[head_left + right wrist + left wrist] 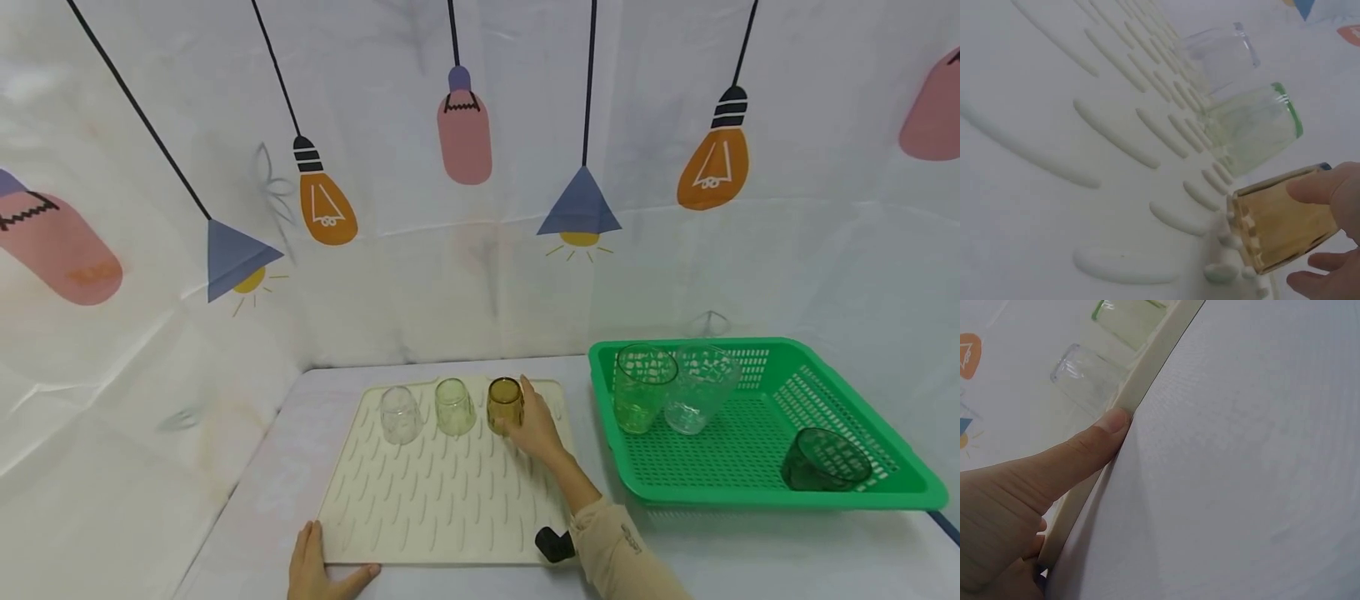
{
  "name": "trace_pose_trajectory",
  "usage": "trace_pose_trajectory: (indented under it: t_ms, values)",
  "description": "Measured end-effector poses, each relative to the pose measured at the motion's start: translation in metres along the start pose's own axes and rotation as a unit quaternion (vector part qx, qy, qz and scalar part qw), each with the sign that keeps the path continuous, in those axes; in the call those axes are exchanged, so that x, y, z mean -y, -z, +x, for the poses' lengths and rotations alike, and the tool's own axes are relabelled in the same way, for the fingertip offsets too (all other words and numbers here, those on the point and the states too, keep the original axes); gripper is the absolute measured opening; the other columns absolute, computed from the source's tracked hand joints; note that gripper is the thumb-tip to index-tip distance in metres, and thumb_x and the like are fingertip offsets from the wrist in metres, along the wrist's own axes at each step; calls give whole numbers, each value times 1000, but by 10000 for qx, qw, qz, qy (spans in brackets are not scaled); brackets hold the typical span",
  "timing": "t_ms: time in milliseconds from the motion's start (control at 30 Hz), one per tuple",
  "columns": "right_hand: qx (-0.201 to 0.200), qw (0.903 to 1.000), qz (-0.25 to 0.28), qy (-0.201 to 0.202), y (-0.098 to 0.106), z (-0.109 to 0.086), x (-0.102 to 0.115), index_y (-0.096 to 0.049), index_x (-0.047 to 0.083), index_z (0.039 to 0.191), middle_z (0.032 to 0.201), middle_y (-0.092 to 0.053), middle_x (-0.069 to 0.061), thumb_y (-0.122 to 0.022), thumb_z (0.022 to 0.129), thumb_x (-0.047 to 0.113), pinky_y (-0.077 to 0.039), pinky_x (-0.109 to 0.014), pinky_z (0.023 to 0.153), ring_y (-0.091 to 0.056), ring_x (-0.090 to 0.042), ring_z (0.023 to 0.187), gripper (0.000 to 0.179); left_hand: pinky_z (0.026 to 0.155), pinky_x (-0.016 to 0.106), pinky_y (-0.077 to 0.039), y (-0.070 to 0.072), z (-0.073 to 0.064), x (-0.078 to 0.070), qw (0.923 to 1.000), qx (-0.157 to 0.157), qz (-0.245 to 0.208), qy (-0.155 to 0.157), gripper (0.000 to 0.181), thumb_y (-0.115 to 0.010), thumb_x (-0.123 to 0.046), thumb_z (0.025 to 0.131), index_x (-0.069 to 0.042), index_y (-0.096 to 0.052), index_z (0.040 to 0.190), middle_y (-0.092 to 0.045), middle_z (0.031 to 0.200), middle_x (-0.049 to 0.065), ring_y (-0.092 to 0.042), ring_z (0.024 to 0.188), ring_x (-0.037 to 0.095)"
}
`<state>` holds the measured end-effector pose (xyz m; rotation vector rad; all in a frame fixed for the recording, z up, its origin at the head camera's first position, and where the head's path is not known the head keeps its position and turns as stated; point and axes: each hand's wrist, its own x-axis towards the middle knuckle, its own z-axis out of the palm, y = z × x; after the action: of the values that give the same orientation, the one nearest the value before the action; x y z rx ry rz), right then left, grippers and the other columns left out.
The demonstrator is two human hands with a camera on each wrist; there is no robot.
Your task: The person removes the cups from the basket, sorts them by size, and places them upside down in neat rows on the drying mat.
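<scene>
An amber glass (pixel 504 406) stands upside down on a cream drying mat (pixel 450 517). My right hand (pixel 536 423) is at its right side, with the thumb (pixel 1319 187) against the glass wall and two fingers showing below; the other fingers are hidden. To its left stand a green-tinted glass (pixel 454 408) and a clear glass (pixel 401 415), also rim down. At the mat's near left corner is my left hand (pixel 318 575). Its thumb (pixel 1094 444) lies straight against the front edge, and the fingers extend along the left side.
A green plastic basket (pixel 720 498) sits to the right. In it are a tall clear glass (pixel 637 400), another clear glass (pixel 693 404) leaning beside it, and a dark glass (pixel 813 467) on its side. A white sheet with printed lamps hangs behind the table.
</scene>
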<state>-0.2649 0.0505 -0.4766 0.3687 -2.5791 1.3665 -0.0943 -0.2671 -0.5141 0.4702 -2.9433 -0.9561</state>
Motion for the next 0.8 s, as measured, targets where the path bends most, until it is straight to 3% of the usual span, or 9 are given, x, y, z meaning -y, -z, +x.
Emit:
trace_pose_trajectory:
  t_ms: [200,400,633,800]
  values:
    - [-241,9994,-209,162,7,-13,9,-28,-7,143,138,-39,-30,-72,82,16,-36,-63,98,-36,-50,126,78,106,65,-19,0,0,-1,10000,0,28,-12,124,-83,-47,62,21,-13,139,-11,142,42,-14,129,58]
    - [-744,9930,-300,870,18,-25,20,-46,-5,132,128,-52,-22,-72,80,10,-43,-55,95,-48,-41,119,60,106,66,-19,1,0,-2,10000,38,-15,27,124,-83,-47,62,21,-12,139,-10,142,42,-14,129,59]
    - [-1559,9650,-159,2102,36,-36,30,-61,-6,114,109,-64,-18,-74,76,2,-54,-43,81,-61,-31,100,41,106,66,-18,2,0,-3,10000,48,-37,32,124,-83,-46,62,21,-12,139,-10,143,41,-13,129,58]
    - [-1934,9494,-137,2471,52,-47,30,-63,-7,107,101,-66,-18,-76,72,-4,-56,-38,76,-64,-30,93,37,107,65,-18,2,0,-3,10000,41,-4,30,125,-83,-46,61,21,-12,139,-10,143,41,-13,130,57]
